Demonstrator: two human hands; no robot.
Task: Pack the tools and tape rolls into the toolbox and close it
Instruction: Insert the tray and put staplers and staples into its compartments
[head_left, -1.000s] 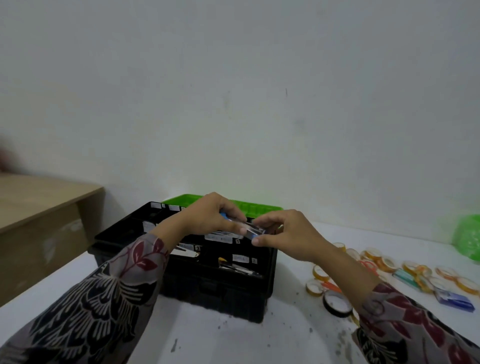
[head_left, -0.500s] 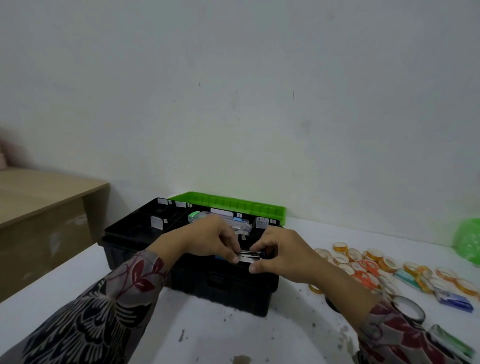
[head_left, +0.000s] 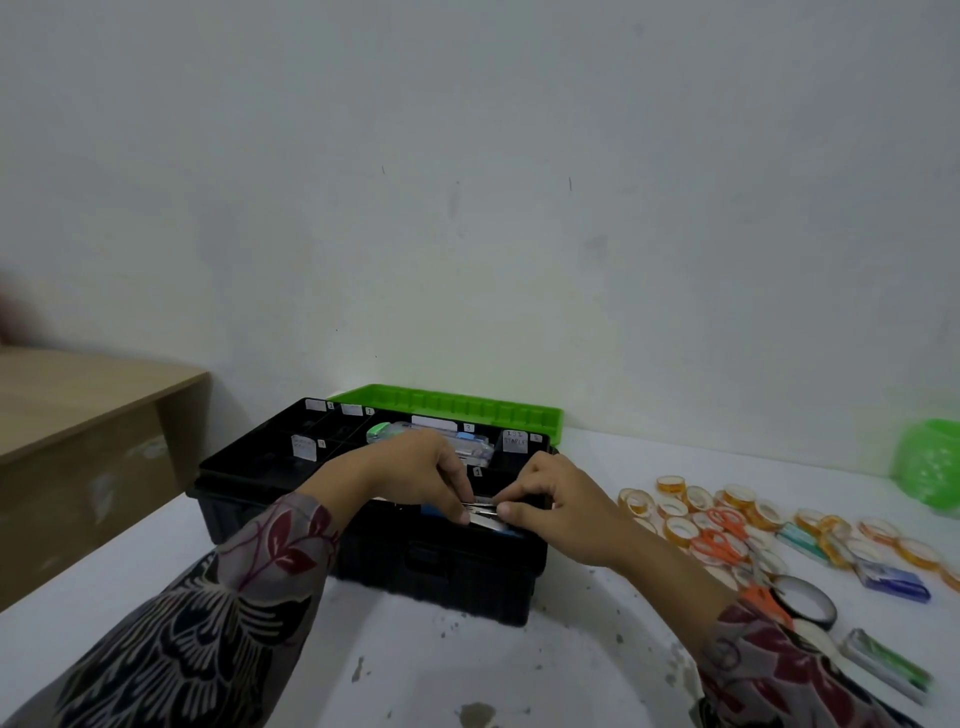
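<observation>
- Pinching a metal item (head_left: 484, 513) over the toolbox (head_left: 431, 569): left hand (head_left: 415, 470) and right hand (head_left: 558, 506), fingertips clamped on it.
- Outstanding: tape rolls (head_left: 680, 529), scissors (head_left: 719, 543) (on table (head_left: 426, 670)); lid (head_left: 467, 410) open.

Can't ID thin silvery item (head_left: 484, 512) pinched betw. left hand (head_left: 415, 470) & right hand (head_left: 563, 501): too small/blurred. Text on white paper labels (head_left: 304, 448) in black plastic toolbox (head_left: 441, 566) mostly unreadable. Rt edge cuts off crumpled green plastic bag (head_left: 930, 462).
</observation>
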